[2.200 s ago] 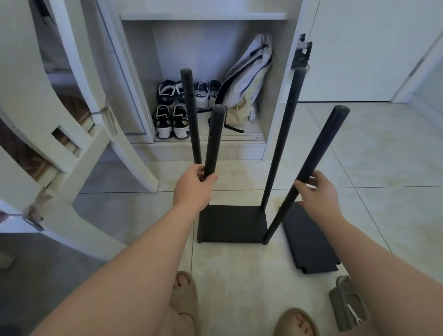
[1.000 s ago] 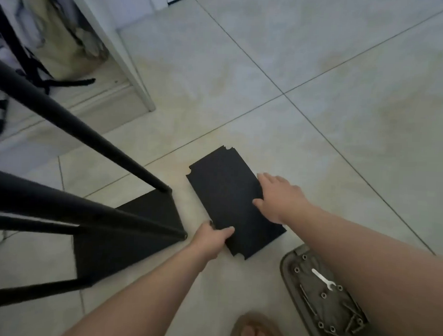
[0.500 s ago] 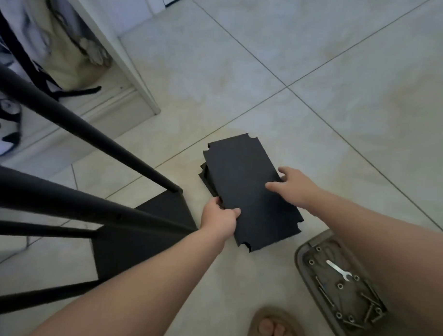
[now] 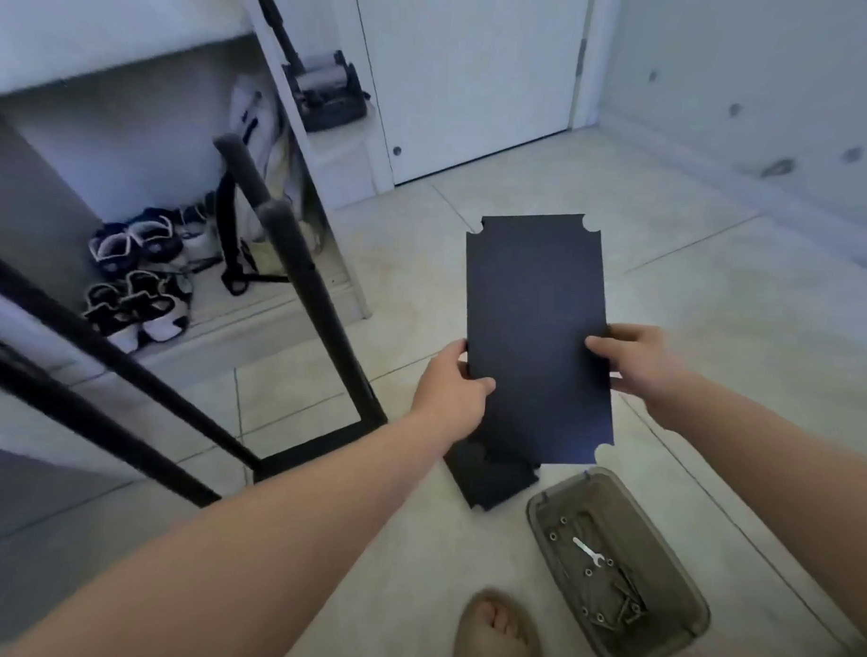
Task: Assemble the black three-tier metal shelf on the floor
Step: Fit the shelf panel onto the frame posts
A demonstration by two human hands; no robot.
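Observation:
A black shelf panel [image 4: 535,307] with notched corners hangs in the air in front of me, tilted up. My left hand [image 4: 451,385] grips its left edge and my right hand [image 4: 634,360] grips its right edge. A second black panel [image 4: 485,480] lies flat on the floor just below it. To the left stands the partly built frame: a black base panel [image 4: 309,451] with several black poles [image 4: 310,284] rising from its corners.
A shallow tray [image 4: 666,636] at the lower right holds a small wrench [image 4: 586,550] and several screws. My sandalled foot [image 4: 494,630] is beside it. An open cupboard [image 4: 300,142] with shoes [image 4: 133,288] and a bag stands behind the frame. A white door is at the back.
Both hands have raised the top panel off the floor and tipped it upward, leaving the second panel lying below. My view has swung up and to the left.

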